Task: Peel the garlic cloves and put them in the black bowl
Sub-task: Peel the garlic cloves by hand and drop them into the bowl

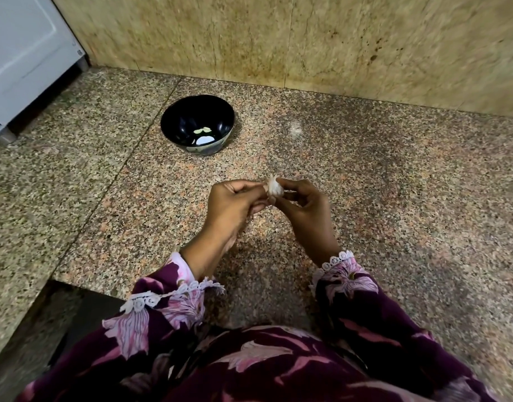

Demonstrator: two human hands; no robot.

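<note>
Granite counter (394, 184), stone wall (307, 39), black bowl (197, 123)

- The person wore a dark plum garment (278, 369) printed all over with large pink and pale lilac flowers, the petals streaked with fine darker lines.
- The left sleeve (162, 309) was long and reached the wrist, its cuff trimmed with white scalloped lace made of small looped rings.
- A lighter pink lining showed at the opening of that cuff.
- The right sleeve (354, 288) matched it, with the same floral print and the same white lace edging at the wrist.
- The left hand (235, 201) and the right hand (304, 207) were bare, with no rings, bangles or watch visible from this view.
- The cloth over the body looked smooth and faintly glossy.
</note>
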